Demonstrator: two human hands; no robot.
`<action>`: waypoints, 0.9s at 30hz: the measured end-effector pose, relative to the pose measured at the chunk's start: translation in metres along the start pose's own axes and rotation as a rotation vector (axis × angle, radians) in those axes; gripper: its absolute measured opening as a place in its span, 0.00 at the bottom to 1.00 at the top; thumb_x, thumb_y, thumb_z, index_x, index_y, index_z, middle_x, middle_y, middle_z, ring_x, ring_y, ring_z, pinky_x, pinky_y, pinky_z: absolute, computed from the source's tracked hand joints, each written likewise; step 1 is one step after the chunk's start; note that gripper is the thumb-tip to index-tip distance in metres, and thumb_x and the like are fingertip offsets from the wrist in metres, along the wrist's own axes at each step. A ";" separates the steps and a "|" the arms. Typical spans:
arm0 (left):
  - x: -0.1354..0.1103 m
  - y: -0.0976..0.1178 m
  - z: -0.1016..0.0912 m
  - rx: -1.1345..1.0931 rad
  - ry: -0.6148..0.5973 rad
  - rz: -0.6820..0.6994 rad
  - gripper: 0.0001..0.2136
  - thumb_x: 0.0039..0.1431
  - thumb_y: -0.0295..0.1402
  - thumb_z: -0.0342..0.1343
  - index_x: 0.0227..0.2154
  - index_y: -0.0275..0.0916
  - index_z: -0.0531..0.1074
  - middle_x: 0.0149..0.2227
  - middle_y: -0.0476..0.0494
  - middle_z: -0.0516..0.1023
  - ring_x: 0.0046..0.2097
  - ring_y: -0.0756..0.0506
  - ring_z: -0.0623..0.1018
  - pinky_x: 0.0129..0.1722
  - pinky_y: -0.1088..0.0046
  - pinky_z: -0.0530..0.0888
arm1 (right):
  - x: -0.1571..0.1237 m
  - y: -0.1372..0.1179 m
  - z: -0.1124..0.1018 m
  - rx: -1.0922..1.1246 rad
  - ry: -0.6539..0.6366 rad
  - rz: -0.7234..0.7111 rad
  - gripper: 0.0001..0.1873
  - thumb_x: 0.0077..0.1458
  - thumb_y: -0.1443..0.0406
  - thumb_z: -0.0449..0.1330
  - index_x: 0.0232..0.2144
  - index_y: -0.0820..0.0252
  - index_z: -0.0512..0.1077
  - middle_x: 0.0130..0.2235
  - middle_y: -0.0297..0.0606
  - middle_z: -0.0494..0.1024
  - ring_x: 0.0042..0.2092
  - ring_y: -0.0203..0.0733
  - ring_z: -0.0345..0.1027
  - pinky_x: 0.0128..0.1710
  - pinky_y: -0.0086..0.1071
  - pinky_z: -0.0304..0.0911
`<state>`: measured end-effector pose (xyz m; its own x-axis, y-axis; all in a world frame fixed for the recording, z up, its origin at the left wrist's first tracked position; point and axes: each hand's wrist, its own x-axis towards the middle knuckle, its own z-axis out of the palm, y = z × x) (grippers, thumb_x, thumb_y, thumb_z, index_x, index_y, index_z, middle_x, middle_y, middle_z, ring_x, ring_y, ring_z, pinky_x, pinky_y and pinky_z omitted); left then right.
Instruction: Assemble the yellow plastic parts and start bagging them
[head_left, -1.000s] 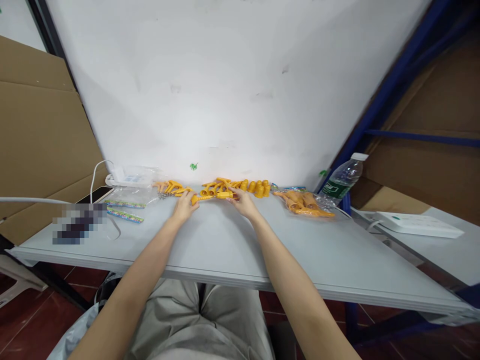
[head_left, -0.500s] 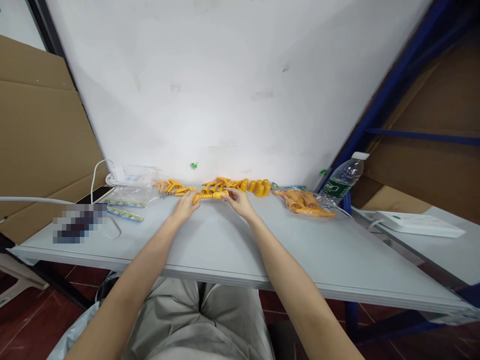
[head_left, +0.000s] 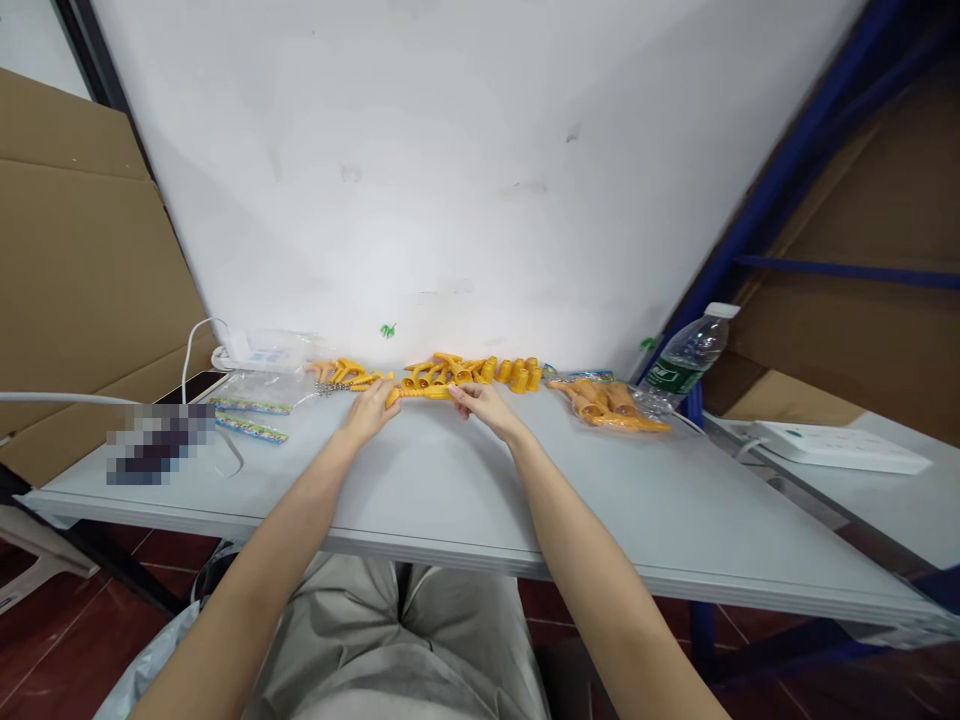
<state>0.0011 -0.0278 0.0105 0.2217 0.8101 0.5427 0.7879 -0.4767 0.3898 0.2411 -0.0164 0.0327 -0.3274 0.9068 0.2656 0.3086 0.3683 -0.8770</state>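
My left hand (head_left: 370, 410) and my right hand (head_left: 486, 404) pinch the two ends of a long ridged orange plastic piece (head_left: 420, 393) lying on the grey table (head_left: 465, 490) near the wall. Just behind it sits a heap of orange plastic parts (head_left: 442, 372) and a row of small orange caps (head_left: 516, 375). More orange parts with a bead chain (head_left: 341, 378) lie to the left of my left hand.
A clear bag of orange parts (head_left: 609, 405) lies to the right, beside a water bottle (head_left: 684, 360). At the left are clear bags with coloured strips (head_left: 251, 410), a white power strip (head_left: 251, 355) and a phone (head_left: 196, 388). Another white power strip (head_left: 836, 447) sits far right.
Both hands have drawn slightly closer together on the ridged orange piece, the right hand shifting a little left and back. Nothing else has moved.
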 end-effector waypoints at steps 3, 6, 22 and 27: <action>0.000 0.001 0.001 -0.014 0.006 0.025 0.13 0.59 0.29 0.52 0.47 0.39 0.70 0.45 0.42 0.74 0.45 0.46 0.75 0.47 0.71 0.70 | 0.002 0.001 0.008 0.040 0.058 0.090 0.33 0.48 0.35 0.51 0.14 0.56 0.61 0.16 0.32 0.64 0.18 0.33 0.55 0.20 0.30 0.55; 0.000 0.001 0.002 -0.025 0.006 0.004 0.13 0.60 0.29 0.51 0.47 0.39 0.69 0.46 0.42 0.75 0.43 0.46 0.75 0.47 0.70 0.70 | 0.005 0.003 0.013 0.037 0.098 0.150 0.35 0.50 0.34 0.46 0.14 0.55 0.62 0.16 0.35 0.66 0.16 0.32 0.51 0.16 0.30 0.53; 0.001 -0.007 0.010 -0.025 0.131 0.075 0.11 0.57 0.28 0.54 0.43 0.38 0.71 0.41 0.43 0.75 0.38 0.47 0.75 0.42 0.70 0.72 | 0.001 -0.004 0.008 0.232 0.040 0.064 0.30 0.42 0.38 0.60 0.19 0.59 0.65 0.19 0.33 0.71 0.18 0.31 0.62 0.19 0.27 0.59; 0.001 -0.006 0.011 -0.027 0.145 0.083 0.11 0.56 0.28 0.55 0.43 0.39 0.71 0.41 0.44 0.75 0.37 0.47 0.75 0.40 0.71 0.71 | 0.002 -0.006 0.018 0.182 0.134 0.161 0.32 0.47 0.36 0.55 0.16 0.57 0.63 0.13 0.32 0.66 0.14 0.31 0.55 0.15 0.27 0.53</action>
<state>0.0027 -0.0199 0.0005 0.1984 0.7110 0.6746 0.7543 -0.5502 0.3581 0.2228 -0.0204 0.0319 -0.1628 0.9741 0.1571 0.1772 0.1855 -0.9665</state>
